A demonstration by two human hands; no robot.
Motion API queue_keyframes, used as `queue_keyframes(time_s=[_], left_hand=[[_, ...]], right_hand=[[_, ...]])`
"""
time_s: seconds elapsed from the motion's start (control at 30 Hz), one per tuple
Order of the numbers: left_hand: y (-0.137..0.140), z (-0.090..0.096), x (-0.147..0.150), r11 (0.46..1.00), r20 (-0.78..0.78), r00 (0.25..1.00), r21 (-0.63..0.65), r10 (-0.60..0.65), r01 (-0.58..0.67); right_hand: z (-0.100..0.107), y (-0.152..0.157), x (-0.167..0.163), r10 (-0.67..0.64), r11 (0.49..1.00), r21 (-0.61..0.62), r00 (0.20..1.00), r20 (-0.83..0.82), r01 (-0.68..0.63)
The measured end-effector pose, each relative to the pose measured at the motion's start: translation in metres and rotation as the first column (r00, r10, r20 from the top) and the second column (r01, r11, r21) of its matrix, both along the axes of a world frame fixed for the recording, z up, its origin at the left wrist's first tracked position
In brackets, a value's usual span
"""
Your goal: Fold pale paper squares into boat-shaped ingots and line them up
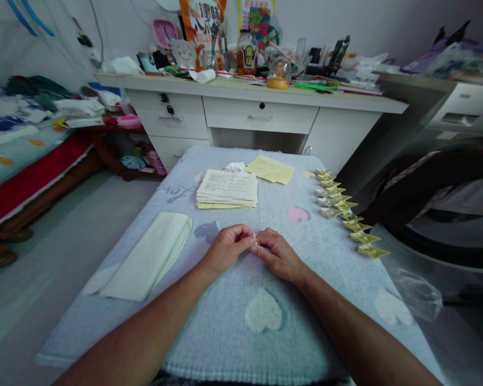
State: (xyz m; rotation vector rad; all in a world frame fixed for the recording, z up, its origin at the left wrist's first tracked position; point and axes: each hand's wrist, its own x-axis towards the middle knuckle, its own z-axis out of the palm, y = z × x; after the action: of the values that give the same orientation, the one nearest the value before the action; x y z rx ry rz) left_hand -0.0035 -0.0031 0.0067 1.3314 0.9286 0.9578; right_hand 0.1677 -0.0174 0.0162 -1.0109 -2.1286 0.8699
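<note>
My left hand [233, 243] and my right hand [277, 252] meet above the middle of the cloth-covered table [209, 343]. Thumbs and fingers of both are pinched round a small whitish piece [255, 239], mostly hidden by the fingertips; it looks like folded paper. Just beyond the hands lies a stack of handwritten paper sheets [227, 188]. Yellow paper sheets [270, 169] rest behind it to the right. Along the right edge stand several folded paper boats [346, 205] in a slanting row, most of them yellowish.
A folded pale cloth [148, 257] lies on the table's left side. Crumpled white tissue [235, 167] sits behind the stack. Past the far edge stands a white desk [261, 115] crowded with jars and packets. A washing machine [462, 118] is at right, a bed [32, 155] at left.
</note>
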Motion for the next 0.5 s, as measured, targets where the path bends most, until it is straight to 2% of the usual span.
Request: queue_keyframes(time_s=[0.27, 0.4, 0.5], left_hand=[[-0.0003, 0.0009, -0.0001, 0.997, 0.054, 0.998, -0.071, -0.018, 0.022], [-0.0008, 0.0025, 0.0005, 0.998, 0.062, 0.998, -0.061, -0.014, 0.018], [-0.0005, 0.0029, -0.0001, 0.999, 0.041, 0.999, -0.039, -0.009, 0.011]], right_hand=[[0.0038, -0.0009, -0.0029, -0.023, 0.999, 0.025, 0.999, -0.037, 0.024], [0.0025, -0.0001, -0.0037, -0.048, 0.997, 0.063, 0.999, 0.002, 0.047], [0.0019, -0.0004, -0.0034, -0.036, 0.998, 0.042, 0.999, 0.021, 0.035]])
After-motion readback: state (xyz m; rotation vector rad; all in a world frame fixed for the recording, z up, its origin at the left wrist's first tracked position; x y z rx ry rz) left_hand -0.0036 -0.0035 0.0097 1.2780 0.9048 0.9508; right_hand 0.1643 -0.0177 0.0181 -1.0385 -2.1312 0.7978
